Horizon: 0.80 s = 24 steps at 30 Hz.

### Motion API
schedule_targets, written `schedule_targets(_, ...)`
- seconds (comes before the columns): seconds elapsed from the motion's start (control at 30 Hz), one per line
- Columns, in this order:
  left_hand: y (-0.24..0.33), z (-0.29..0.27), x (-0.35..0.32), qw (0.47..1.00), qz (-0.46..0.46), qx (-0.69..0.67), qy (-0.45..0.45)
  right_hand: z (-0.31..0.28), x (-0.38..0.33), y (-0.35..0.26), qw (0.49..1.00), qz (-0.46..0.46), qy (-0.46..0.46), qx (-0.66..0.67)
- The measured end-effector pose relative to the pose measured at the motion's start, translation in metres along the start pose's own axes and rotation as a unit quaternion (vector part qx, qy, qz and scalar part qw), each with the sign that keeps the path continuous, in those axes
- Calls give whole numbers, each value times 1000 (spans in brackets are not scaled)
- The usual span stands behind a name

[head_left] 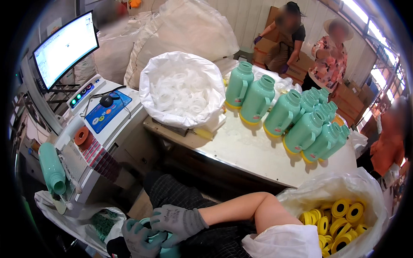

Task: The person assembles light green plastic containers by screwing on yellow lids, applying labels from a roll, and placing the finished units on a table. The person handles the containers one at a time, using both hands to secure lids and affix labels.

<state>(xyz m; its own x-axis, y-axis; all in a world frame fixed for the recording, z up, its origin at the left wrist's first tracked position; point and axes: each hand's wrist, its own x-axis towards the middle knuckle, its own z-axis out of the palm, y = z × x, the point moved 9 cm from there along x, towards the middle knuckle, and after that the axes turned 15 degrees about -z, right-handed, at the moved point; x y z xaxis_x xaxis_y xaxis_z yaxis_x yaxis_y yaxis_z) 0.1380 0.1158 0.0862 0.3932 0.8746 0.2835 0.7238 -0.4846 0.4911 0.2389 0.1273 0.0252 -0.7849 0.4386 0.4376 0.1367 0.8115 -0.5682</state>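
Note:
Both my hands wear grey knit gloves and meet low in the picture, over my lap. My left hand (137,238) cups a mint-green flask part (158,236) from below and the left. From the right, my right hand (177,221) lies over its round top with the fingers curled on it. Most of the part is hidden by the gloves. My bare right forearm runs off to the right, beside an open white bag of yellow plastic rings (344,215).
A steel table (254,155) carries several mint-green flasks (301,124) and a white bag of clear white rings (183,88). On the left are a machine with a blue panel (105,112), a monitor (64,47) and one flask (52,170). Three people stand beyond and right of the table.

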Motion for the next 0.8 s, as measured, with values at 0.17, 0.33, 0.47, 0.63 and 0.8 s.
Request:
schedule_targets(0.17, -4, -13, -9, 993, -15, 96, 60, 25, 2, -2, 997, -4, 72, -16)
schedule_targets(0.33, -26, -1, 0, 964, -79, 236, -95, 29, 13, -8, 992, -7, 58, -114)
schedule_targets(0.47, -27, -5, 22, 947, -48, 272, -165, 38, 22, -13, 990, 5, 32, -134)
schedule_targets(0.63, -21, 32, 53, 879, 67, 382, -276, 11, 13, -15, 988, -4, 89, -125)
schedule_targets(0.8, -60, 20, 25, 885, -13, 289, -364, 31, 29, -23, 996, -35, 63, -57)
